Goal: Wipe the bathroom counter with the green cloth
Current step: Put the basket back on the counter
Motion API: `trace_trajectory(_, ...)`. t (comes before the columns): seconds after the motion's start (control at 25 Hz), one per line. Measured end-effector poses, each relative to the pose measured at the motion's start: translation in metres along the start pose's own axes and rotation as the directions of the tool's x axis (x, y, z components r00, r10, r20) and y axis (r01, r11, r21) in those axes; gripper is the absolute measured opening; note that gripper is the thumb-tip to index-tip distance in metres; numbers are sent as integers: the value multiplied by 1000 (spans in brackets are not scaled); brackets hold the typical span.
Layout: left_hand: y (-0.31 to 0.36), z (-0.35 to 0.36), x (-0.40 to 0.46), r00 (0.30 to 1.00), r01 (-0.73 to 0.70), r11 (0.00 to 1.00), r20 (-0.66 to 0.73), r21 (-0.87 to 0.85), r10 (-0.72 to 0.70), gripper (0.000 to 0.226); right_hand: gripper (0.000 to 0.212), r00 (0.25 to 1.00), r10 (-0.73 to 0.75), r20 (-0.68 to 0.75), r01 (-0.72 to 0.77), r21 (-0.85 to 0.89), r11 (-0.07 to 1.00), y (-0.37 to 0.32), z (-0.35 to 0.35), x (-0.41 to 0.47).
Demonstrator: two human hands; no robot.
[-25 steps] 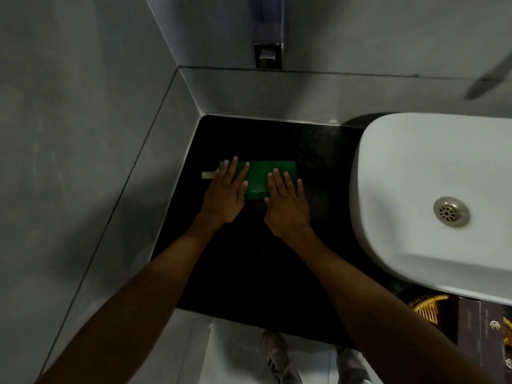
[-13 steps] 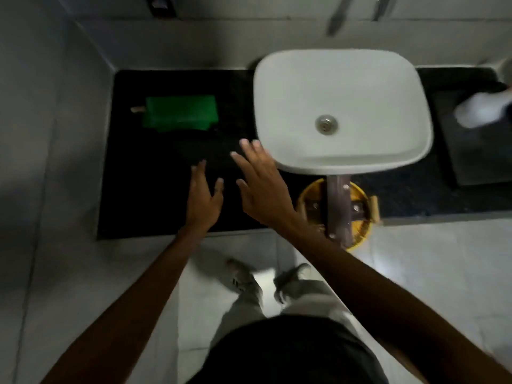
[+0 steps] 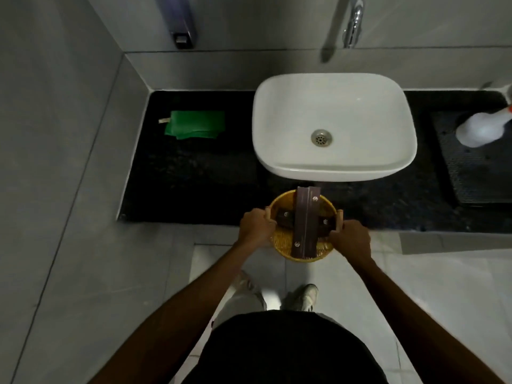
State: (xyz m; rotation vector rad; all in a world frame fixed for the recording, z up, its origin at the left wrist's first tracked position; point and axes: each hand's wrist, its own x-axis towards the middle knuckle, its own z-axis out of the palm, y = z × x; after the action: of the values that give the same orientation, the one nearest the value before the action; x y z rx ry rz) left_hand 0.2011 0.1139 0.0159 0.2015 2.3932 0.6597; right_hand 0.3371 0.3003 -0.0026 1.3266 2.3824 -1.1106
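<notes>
The green cloth (image 3: 195, 125) lies folded flat on the black counter (image 3: 194, 173), at the far left near the wall corner, with nothing touching it. Both hands are well away from it, in front of the counter's near edge. My left hand (image 3: 256, 227) is closed on the left handle of a yellow woven basket (image 3: 282, 242), and my right hand (image 3: 350, 238) is closed on its right handle. A dark brown box (image 3: 304, 223) lies across the basket.
A white vessel sink (image 3: 335, 126) sits mid-counter with a chrome tap (image 3: 353, 20) above. A white spray bottle (image 3: 482, 128) lies on a dark mat (image 3: 476, 173) at right. A dispenser (image 3: 181, 23) hangs on the grey wall. My feet stand on pale floor tiles.
Both hands left the cloth, drew back toward me and closed on the basket's handles. The view pulled back and shifted right, bringing the whole sink and counter into sight.
</notes>
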Motion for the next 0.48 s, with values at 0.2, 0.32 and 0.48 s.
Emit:
trace_trajectory(0.2, -78, -69, -13, 996, 89, 995, -4, -33, -90, 15, 28, 967, -179, 181, 167, 80, 983, -56, 38, -22)
trace_trajectory(0.32, -101, -116, 19, 968, 181, 960, -135, -213, -212, 19, 20, 949, -250, 190, 244, 55, 968, -121, 66, -3)
trace_trajectory(0.48, -126, -183, 102, 961, 132, 948, -197, -289, -194, 33, 27, 963, -227, 145, 224, 31, 974, -219, 105, 38)
